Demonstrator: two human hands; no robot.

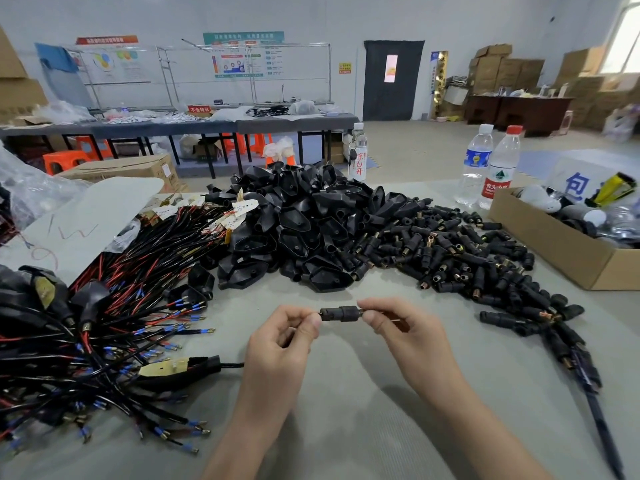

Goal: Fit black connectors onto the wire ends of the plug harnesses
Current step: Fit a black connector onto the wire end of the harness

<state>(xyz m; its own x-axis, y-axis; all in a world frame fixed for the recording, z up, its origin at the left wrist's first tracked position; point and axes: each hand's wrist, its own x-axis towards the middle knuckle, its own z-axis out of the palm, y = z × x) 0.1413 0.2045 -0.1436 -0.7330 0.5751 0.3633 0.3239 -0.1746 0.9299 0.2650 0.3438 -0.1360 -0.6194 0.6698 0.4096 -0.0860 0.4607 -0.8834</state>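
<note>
Both hands meet at centre above the table [349,420]: left hand [280,344] and right hand [408,337] each pinch one end of a connector [341,313] between thumb and forefinger, other fingers curled, so it bridges the fingertips clear of the surface. Most work seems left, judging by the harnesses [104,323] heaped at nine o'clock with bare blue-tipped ends and the loose connectors [467,258] spread at two o'clock; a few cabled pieces [568,355] at four o'clock may be finished. Whether a wire already sits inside the held connector cannot be told.
</note>
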